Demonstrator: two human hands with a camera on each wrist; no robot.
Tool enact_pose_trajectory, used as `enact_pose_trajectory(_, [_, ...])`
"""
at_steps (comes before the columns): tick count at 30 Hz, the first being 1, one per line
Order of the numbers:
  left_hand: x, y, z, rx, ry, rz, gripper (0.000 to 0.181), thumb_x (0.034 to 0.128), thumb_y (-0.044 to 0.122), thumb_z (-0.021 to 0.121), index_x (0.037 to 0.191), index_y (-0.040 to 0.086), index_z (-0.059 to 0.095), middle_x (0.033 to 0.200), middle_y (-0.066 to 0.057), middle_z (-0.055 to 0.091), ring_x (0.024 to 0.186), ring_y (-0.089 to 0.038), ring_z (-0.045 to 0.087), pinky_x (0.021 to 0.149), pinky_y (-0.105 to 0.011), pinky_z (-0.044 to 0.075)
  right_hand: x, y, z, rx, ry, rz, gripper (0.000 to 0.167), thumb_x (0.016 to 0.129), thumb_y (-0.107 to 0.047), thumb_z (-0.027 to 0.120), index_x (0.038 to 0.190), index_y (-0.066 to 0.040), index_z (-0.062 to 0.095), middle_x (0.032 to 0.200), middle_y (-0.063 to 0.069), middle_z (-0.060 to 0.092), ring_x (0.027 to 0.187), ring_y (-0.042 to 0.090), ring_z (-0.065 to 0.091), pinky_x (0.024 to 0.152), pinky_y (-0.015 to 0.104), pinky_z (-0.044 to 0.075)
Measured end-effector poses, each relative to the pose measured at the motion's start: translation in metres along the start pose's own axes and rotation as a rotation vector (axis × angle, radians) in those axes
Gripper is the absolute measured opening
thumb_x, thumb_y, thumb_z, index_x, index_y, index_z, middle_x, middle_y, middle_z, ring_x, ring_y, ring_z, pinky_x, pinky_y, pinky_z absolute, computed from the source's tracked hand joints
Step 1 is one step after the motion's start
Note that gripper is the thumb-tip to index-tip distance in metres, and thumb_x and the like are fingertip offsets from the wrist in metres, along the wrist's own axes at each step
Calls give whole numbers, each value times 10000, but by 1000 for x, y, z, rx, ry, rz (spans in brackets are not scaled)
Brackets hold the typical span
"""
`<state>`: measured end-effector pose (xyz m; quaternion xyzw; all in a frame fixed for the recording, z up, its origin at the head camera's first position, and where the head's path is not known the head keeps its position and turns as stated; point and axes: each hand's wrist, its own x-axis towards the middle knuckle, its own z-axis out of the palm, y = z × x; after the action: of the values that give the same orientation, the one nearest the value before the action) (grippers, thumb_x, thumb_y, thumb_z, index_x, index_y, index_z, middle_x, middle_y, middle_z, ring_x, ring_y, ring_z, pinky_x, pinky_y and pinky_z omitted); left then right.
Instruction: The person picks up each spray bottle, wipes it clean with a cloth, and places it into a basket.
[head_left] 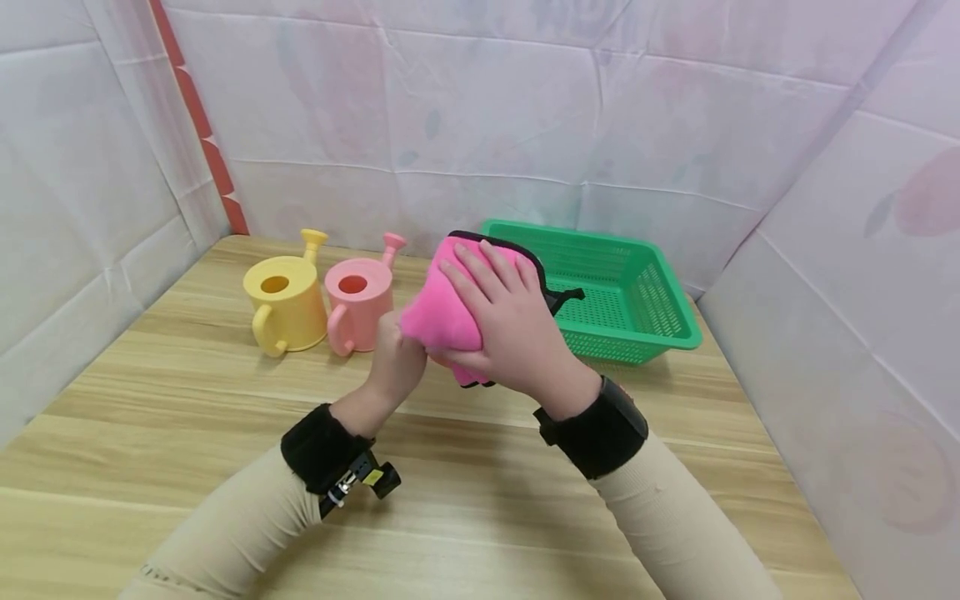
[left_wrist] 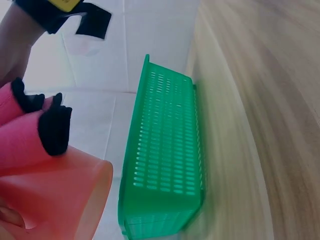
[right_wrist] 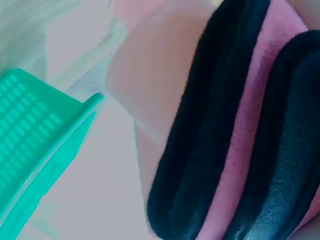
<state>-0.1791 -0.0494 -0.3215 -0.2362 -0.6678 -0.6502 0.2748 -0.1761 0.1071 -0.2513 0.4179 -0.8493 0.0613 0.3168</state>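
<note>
A pink cloth with black edging is held above the table, in front of the basket. Spread over its top is my right hand, its thumb curling under and gripping the cloth. My left hand, fingers curled, holds a salmon-pink plastic vessel with a wide round opening; the cloth lies against it. The head view mostly hides this vessel behind cloth and hands, so its full shape cannot be told. In the right wrist view the black-edged cloth covers much of the frame.
Left of my hands stand a yellow watering can and a pink watering can, side by side. A green perforated basket sits at the back right of the wooden table. Cloth-draped walls enclose the back and sides.
</note>
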Motion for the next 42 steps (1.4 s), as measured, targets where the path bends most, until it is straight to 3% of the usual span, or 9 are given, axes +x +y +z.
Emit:
enact_pose_trajectory(8, [4,3,-3,-184,48,-118,471,961,172,393,504,70,444,464,58,435,420,-51,403,392,-187,320,-8,4,3,21,87,-135,785,716,-460,741,1338,-61,475,1383,161,427,1306,343,320,1034,540,212])
enact_pose_trajectory(12, [7,3,-4,-181,97,-167,460,947,192,418,503,118,511,462,70,453,455,-33,411,429,-173,340,-11,6,5,19,101,-146,784,696,-407,770,1343,-79,471,1394,158,409,1318,340,301,1046,541,193])
enact_pose_trajectory(18, [9,5,-5,-198,129,-250,482,960,233,416,492,123,453,445,48,371,448,-57,336,422,-169,275,-15,13,10,50,170,-124,817,650,-353,806,1331,-67,459,1388,187,399,1309,381,295,1062,545,183])
enact_pose_trajectory(21, [5,5,-4,-129,83,-195,494,953,241,410,481,94,410,465,16,372,454,-99,349,424,-191,288,-16,16,12,102,214,-80,773,689,-355,773,1315,-24,465,1368,215,413,1291,397,315,1067,526,195])
enact_pose_trajectory(24, [-1,4,-2,-68,31,-87,487,942,197,409,473,65,416,480,-9,403,473,-110,384,436,-199,332,-15,19,11,169,225,-25,708,800,-433,661,1315,11,464,1362,224,421,1288,387,331,1076,484,206])
enact_pose_trajectory(28, [-4,1,0,-32,-11,63,494,952,149,388,470,41,384,464,-28,434,449,-125,432,404,-212,361,-11,19,6,222,186,34,773,875,-605,456,1342,9,441,1386,204,407,1309,355,319,1079,457,215])
enact_pose_trajectory(34, [-2,0,1,41,-29,224,628,992,384,371,477,37,463,490,-82,571,452,-171,580,385,-206,383,-3,15,-1,193,99,95,792,776,-480,669,1380,-35,411,1429,176,359,1334,342,274,1064,502,222])
enact_pose_trajectory(38, [-3,-1,2,92,-15,254,534,973,187,345,464,48,428,443,-65,498,394,-127,499,369,-206,362,0,8,-2,135,68,53,823,730,-469,718,1373,-44,430,1429,175,366,1333,360,265,1060,525,191])
enact_pose_trajectory(42, [-4,-4,-2,137,6,220,348,824,-23,374,481,27,398,438,-70,432,413,-66,382,404,-193,320,-1,0,0,91,66,-43,770,732,-464,713,1346,-64,476,1411,147,409,1323,353,289,1054,529,184])
